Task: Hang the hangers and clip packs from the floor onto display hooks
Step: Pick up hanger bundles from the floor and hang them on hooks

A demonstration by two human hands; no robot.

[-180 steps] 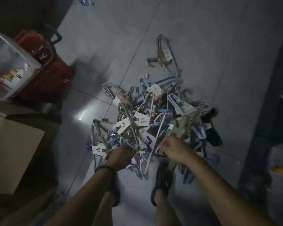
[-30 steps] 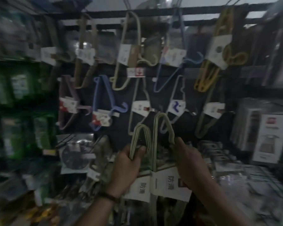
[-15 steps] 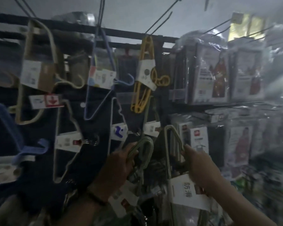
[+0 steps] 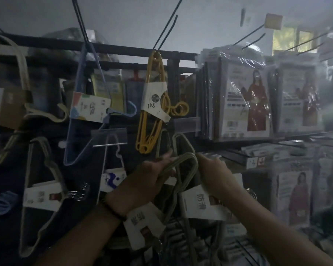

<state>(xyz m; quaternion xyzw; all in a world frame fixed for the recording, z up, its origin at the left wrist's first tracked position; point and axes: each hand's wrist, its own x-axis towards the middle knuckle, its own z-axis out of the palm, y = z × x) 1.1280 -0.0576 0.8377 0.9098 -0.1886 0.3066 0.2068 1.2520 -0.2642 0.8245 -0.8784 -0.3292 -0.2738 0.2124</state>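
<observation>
1. Your left hand [image 4: 152, 175] is closed around the looped top of a pale green hanger bundle [image 4: 183, 160], with the fingers wrapped over the bend. A dark band sits on that wrist.
2. Your right hand [image 4: 213, 173] is curled onto the other side of the same cluster of hangers, just right of the loop. Whether it pinches the wire or the card below it cannot be told.
3. A white card label [image 4: 202, 205] hangs under your right hand with two large printed characters on it; they are too blurred to read surely. A second white label [image 4: 142, 225] sits below your left wrist, its print also blurred, with a small red patch.
4. The bundle is held up against the dark display rack [image 4: 123, 52], just below the yellow hangers [image 4: 152, 104].
5. The yellow hangers hang from a wire hook [image 4: 165, 31], and their white sleeve carries "10.5" in handwriting.
6. To the left, a blue hanger pack [image 4: 81, 112] hangs with a colourful card whose print is unreadable.
7. To the right, plastic-wrapped packages [image 4: 242, 100] stand on a shelf, each picturing a figure in a red garment.
</observation>
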